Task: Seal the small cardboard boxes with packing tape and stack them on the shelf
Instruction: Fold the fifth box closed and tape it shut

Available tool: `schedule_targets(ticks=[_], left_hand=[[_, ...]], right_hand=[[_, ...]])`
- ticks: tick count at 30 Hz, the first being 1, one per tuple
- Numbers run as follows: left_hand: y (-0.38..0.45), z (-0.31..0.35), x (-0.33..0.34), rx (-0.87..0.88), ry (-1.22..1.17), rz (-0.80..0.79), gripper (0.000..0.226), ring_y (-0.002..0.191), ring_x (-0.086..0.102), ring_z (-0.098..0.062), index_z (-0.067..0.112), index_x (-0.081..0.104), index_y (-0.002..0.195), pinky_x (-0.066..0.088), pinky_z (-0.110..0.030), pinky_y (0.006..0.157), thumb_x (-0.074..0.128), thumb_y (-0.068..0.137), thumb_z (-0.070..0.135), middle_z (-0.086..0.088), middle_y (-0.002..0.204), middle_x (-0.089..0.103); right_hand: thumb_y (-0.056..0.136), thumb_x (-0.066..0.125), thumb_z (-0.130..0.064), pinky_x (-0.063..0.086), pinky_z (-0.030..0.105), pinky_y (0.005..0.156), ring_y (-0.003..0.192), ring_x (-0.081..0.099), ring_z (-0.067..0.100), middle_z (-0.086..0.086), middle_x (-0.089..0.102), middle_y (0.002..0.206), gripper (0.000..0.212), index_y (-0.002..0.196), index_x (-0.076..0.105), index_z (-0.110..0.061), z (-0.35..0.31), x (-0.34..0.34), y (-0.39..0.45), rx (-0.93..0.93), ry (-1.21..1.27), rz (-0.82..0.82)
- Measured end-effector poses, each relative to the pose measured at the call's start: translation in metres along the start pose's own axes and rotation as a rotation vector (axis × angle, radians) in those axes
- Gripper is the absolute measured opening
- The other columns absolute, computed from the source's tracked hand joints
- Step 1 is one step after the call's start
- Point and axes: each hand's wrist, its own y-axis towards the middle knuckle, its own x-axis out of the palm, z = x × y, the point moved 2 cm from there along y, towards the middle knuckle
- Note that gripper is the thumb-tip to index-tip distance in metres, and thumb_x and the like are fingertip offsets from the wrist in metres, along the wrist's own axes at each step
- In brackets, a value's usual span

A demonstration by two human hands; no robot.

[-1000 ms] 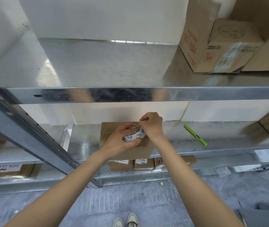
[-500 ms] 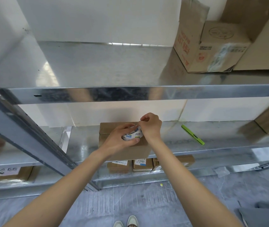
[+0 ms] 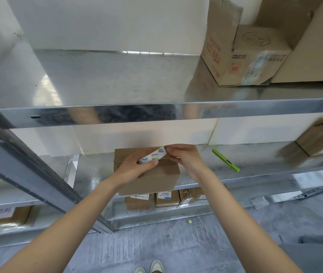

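Observation:
A small brown cardboard box (image 3: 156, 178) sits on the middle metal shelf (image 3: 265, 166), its top flaps closed. Over it my left hand (image 3: 137, 164) grips a roll of packing tape (image 3: 153, 155) with a white printed core. My right hand (image 3: 184, 155) pinches the roll's far right edge with fingertips, just above the box's top seam. Whether a strip of tape is pulled free cannot be told.
A green utility knife (image 3: 225, 160) lies on the shelf right of the box. Another box (image 3: 318, 138) stands at the shelf's far right. Several small boxes (image 3: 166, 199) fill the shelf below. Large cartons (image 3: 245, 48) occupy the upper shelf's right side. A slanted metal post (image 3: 29, 168) crosses at left.
The tape roll has tilted, its printed core now facing up, and my right fingers have shifted to its far edge. Both hands stay over the box.

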Motion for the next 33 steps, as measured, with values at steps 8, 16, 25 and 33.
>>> schedule_targets(ticks=[8,16,25,33], left_hand=[[-0.002,-0.001,0.001,0.025,0.007,0.001,0.03,0.092,0.055,0.016,0.045,0.056,0.115,0.041,-0.003,0.072,0.063,0.088,0.033,0.02,0.107,0.062],[0.002,0.001,-0.001,-0.014,0.007,0.029,0.021,0.085,0.056,0.015,0.052,0.051,0.104,0.04,-0.005,0.066,0.058,0.091,0.038,0.03,0.098,0.058],[0.003,-0.005,-0.003,-0.008,0.037,-0.01,0.021,0.095,0.057,0.0,0.037,0.054,0.113,0.04,-0.012,0.069,0.057,0.092,0.034,0.017,0.108,0.059],[0.009,0.002,-0.005,-0.016,0.09,0.006,0.004,0.086,0.056,-0.002,0.033,0.05,0.096,0.041,-0.015,0.066,0.054,0.094,0.031,0.01,0.098,0.06]], right_hand=[[0.083,0.07,-0.006,0.051,0.016,0.065,0.075,0.068,0.013,0.009,0.072,0.085,0.012,0.093,0.07,0.0,-0.005,-0.003,0.011,0.15,-0.003,-0.043],[0.093,0.058,-0.01,0.054,0.027,0.08,0.081,0.063,0.017,0.008,0.066,0.086,0.013,0.083,0.065,-0.01,0.001,0.012,0.014,0.005,-0.176,-0.001],[0.084,0.067,-0.002,0.054,0.018,0.067,0.073,0.068,0.013,0.014,0.069,0.087,0.02,0.1,0.066,0.01,-0.005,0.005,0.01,0.041,-0.025,0.002],[0.084,0.066,0.0,0.057,0.025,0.079,0.081,0.068,0.019,0.016,0.069,0.091,0.014,0.097,0.069,0.007,-0.004,0.007,0.01,-0.012,-0.005,0.012]])
